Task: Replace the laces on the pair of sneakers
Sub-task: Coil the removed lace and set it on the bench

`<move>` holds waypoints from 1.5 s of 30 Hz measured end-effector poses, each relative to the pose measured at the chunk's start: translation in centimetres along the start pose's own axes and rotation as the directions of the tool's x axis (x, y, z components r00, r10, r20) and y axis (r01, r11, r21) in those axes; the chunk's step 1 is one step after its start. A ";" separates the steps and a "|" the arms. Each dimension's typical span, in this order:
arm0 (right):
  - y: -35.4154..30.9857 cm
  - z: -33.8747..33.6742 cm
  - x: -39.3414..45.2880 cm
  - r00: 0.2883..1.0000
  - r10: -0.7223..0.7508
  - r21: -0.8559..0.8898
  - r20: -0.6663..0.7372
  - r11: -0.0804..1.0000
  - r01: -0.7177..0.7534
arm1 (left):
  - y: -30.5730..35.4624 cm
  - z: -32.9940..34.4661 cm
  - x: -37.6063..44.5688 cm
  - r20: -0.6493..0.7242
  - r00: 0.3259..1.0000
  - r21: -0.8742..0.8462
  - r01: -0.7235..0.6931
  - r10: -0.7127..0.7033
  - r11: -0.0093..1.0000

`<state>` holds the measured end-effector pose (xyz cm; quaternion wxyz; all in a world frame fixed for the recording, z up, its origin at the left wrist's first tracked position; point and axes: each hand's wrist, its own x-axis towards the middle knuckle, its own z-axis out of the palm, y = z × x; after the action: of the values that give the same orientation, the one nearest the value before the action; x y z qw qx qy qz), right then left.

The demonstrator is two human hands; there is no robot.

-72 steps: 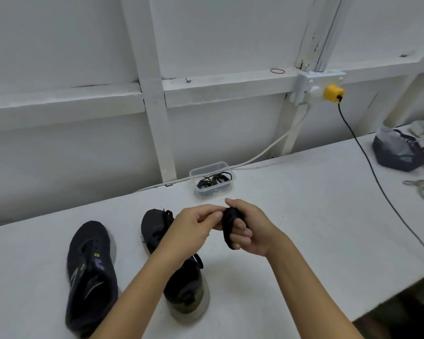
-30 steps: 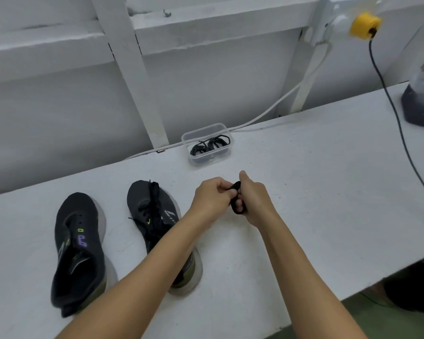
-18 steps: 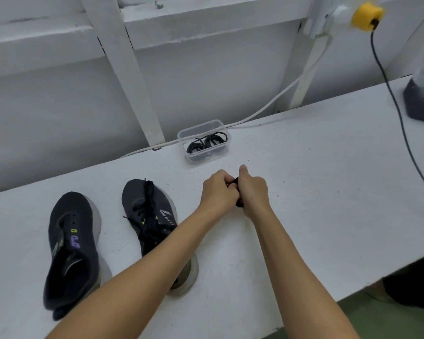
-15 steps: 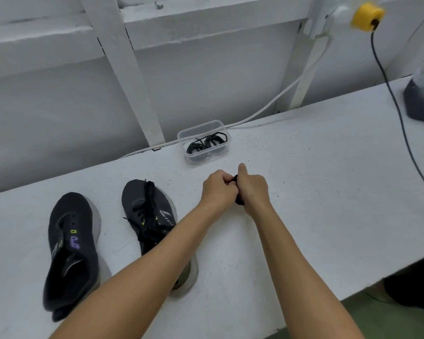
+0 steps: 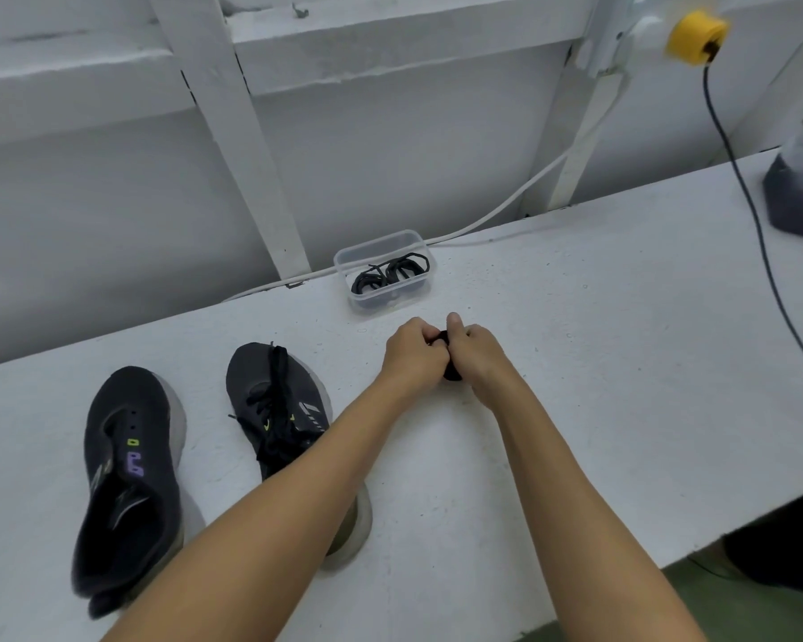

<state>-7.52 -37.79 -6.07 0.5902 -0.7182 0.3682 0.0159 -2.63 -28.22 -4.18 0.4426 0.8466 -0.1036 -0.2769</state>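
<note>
The head camera looks down on a white table (image 5: 599, 363) that stands against a white wall with wooden beams. At the back edge of the table, near the wall, there is a small clear plastic box (image 5: 383, 271). Inside it lie coiled black laces (image 5: 390, 273). A white cable (image 5: 520, 196) runs along the wall behind the box and goes up to the right. At the top right a yellow plug (image 5: 694, 37) sits in a white socket, and a black cord (image 5: 752, 215) hangs from it and crosses the right side of the table. At the far right edge a dark object (image 5: 798, 196) is partly cut off, so I cannot tell what it is.

Two dark sneakers stand on the left part of the table, toes toward the wall. The left sneaker (image 5: 128, 474) shows empty eyelets and no lace. The right sneaker (image 5: 274, 410) has a black lace in it; the left forearm crosses over its heel and hides that part.

Both hands meet in the middle of the table, just in front of the box. The left hand (image 5: 413, 354) and the right hand (image 5: 476, 359) have curled fingers and together grip a small black lace bundle (image 5: 450, 373). Only a little of the bundle shows between and under the hands. The right thumb points up.
</note>
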 end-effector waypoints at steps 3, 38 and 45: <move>0.3 -0.7 -0.1 0.999 -0.039 -0.030 0.015 0.999 0.040 | 0.3 -0.4 0.6 -0.019 0.999 0.026 0.036 -0.035 0.999; 2.8 5.8 -12.2 0.833 -0.533 0.004 0.145 0.843 0.539 | -7.4 -13.5 -13.5 -0.499 0.847 0.011 -0.206 0.184 0.979; 6.2 7.7 -14.5 0.786 -0.558 0.112 0.267 0.828 0.550 | -14.3 -11.3 -15.9 -0.418 0.895 -0.330 0.007 -0.153 0.944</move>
<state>-18.31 -23.96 -6.99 0.6261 -0.7758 0.0518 -0.0586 -10.45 -5.36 -4.56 0.5739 0.8074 0.0804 -0.1106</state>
